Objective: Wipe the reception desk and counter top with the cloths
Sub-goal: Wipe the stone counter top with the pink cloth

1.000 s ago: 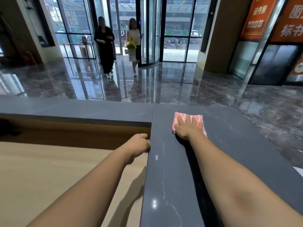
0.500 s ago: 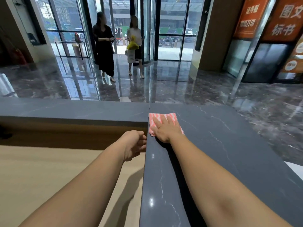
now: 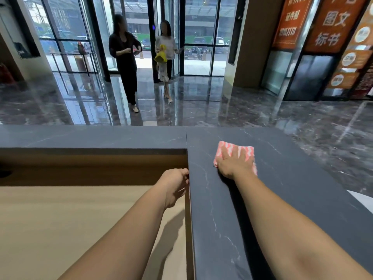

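Right hand (image 3: 235, 165): flat, fingers straight and spread, pressing down on the cloth (image 3: 247, 153). The cloth was pink-and-white patterned and folded to a rough rectangle. It lay on the dark stone worktop (image 3: 282, 199) near the far end, closer to the left edge than to the right. My right forearm lay along the stone behind it.

Left hand (image 3: 176, 185): clenched, fingers curled in, thumb side against the left side edge of the dark stone worktop. I saw nothing held in it. It hung above the lower pale worktop (image 3: 60, 229), which sat left of and below the stone. My left arm cast a shadow on it.

More dark stone ran off to the left along the far side. Beyond it lay a glossy dark floor (image 3: 222, 110). Two people stood there before the glass doors (image 3: 199, 37): a person in dark clothes (image 3: 125, 57), and a person in a light top (image 3: 167, 46) with a yellow bag (image 3: 160, 54). Orange signs (image 3: 290, 23) with white characters hung at the right.
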### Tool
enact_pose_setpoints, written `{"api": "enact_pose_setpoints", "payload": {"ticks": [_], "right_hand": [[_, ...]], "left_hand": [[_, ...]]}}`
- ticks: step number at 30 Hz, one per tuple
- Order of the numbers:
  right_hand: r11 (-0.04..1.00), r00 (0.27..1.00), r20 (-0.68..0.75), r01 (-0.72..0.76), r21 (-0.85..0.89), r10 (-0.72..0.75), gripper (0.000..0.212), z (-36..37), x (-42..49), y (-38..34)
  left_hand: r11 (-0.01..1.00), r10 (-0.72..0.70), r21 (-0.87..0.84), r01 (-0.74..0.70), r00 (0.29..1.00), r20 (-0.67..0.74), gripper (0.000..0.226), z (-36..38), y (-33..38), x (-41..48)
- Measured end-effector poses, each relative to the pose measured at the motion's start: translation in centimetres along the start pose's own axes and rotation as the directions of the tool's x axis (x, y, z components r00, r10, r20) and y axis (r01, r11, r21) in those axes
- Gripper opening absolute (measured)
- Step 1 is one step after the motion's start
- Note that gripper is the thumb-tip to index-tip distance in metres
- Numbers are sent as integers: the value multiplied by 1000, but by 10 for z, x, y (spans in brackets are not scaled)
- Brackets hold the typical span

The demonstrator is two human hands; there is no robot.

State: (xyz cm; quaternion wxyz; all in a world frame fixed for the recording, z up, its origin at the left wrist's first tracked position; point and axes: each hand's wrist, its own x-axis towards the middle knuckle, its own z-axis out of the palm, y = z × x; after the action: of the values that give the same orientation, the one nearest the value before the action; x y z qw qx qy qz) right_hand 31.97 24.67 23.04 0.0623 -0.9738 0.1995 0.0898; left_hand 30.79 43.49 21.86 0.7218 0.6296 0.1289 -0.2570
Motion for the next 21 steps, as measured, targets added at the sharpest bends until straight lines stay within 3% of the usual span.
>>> {"api": "enact_pose_setpoints", "payload": {"ticks": [4, 8, 11, 17, 21], "right_hand": [[982, 983, -8, 185, -29, -185, 62, 21, -14, -57], [948, 954, 28, 299, -111, -297, 72, 31, -34, -85], [938, 942, 45, 336, -90, -333, 61, 28, -34, -77], [954, 955, 50, 294, -64, -291, 57, 26, -20, -54], [984, 986, 32, 166, -61, -164, 56, 18, -3, -5]], "left_hand": [[999, 43, -31, -44, 999, -12, 18, 5, -10, -4], [988, 53, -141, -67, 994, -96, 40, 9, -25, -7], [972, 87, -205, -115, 986, -143, 44, 18, -29, -17], [967, 109, -213, -138, 984, -142, 48, 28, -16, -16], [980, 95, -169, -108, 992, -81, 49, 22, -14, -16]]}}
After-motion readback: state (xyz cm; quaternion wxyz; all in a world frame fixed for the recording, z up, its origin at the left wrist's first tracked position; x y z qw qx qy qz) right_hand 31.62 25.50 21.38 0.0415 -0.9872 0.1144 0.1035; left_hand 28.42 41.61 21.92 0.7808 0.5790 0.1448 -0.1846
